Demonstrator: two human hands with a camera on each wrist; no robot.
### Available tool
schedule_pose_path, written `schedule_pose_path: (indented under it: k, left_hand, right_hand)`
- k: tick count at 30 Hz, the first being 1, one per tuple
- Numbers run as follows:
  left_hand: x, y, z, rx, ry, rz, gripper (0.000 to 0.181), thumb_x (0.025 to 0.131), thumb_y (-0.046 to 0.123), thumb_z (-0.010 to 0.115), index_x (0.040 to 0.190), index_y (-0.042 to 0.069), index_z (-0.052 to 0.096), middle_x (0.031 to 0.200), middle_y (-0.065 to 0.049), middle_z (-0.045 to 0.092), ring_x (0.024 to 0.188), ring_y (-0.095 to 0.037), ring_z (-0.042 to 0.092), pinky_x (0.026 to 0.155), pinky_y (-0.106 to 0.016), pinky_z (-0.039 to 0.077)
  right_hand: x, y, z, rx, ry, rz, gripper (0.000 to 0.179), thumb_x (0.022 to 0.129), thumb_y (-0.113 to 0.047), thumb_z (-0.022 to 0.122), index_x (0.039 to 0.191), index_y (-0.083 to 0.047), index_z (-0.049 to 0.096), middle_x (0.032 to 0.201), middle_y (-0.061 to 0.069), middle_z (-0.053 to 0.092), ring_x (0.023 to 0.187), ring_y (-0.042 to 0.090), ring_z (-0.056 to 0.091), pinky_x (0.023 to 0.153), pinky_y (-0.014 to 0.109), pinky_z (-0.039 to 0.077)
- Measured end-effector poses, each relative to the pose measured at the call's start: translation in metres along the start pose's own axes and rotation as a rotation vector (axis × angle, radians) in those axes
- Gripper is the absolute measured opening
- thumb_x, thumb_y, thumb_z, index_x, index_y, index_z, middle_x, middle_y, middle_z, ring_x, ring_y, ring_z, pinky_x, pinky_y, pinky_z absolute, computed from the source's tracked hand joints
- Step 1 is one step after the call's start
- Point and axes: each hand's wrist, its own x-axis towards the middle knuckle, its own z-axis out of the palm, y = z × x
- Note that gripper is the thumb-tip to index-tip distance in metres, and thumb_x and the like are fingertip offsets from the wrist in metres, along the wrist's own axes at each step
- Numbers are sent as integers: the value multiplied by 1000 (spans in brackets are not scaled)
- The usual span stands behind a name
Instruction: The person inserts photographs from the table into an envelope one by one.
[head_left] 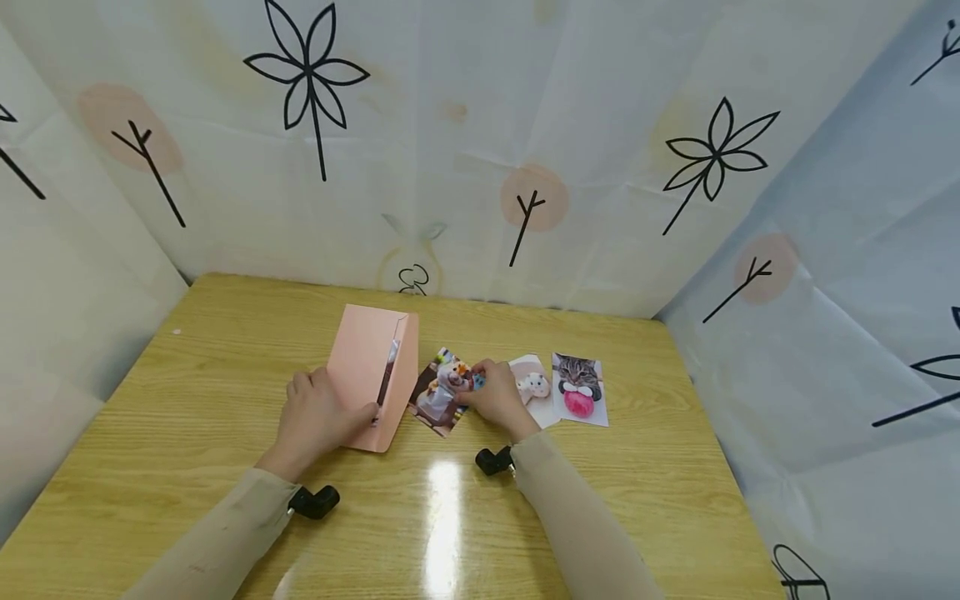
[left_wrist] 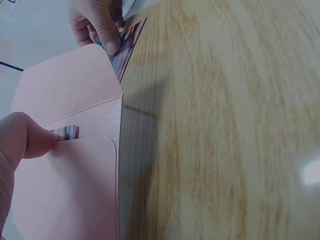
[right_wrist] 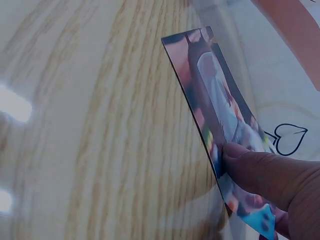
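Note:
My left hand (head_left: 318,414) grips a pink envelope (head_left: 363,350), its thumb at the mouth and its fingers at the far side. The flap (left_wrist: 70,82) stands folded back, and the edge of a picture (left_wrist: 70,132) shows inside the pocket. To its right, my right hand (head_left: 498,400) pinches a glossy photo (head_left: 438,396) of a figure in white between thumb and fingers. In the right wrist view the thumb (right_wrist: 260,170) lies across that photo, which is tilted. The photo's left edge is close beside the envelope in the head view.
Right of my right hand, a photo of a white animal (head_left: 534,387) and a photo of a grey cat with a pink ball (head_left: 579,389) lie on the wooden table (head_left: 637,483). A patterned white cloth (head_left: 450,167) hangs behind the table.

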Motion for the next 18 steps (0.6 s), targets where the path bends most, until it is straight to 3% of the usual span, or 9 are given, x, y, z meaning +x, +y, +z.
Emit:
schedule_pose_path:
  k: [7,14,18]
  left_hand:
    - [1,4,0,-4,7,1,96,68,57,76,115,-20,42,98,-29,38,89,-40,38,66,-47,37]
    - [0,4,0,-4,15,7,96,68,56,76,117,-20,42,101,-31,39,91,-41,38,70,-49,37]
    - [-3,3,-2,5,53,33,96,68,55,77,116,-20,42,101,-32,40,91,-43,39,71,-51,37]
  right_hand:
    - [-7,-5,-4,41,6,19,46,86,-30,74,120,-7,54,114,11,52,90,22,51,78,38,45]
    - [-12,-7,-17,240,54,15,32,95,-24,62,124,-14,53,116,9,57,63,18,49,53,32,43]
    - [-14,-8,-31,366,112,-41,32,95,-25,62,125,-16,53,107,9,60,66,27,57,51,32,43]
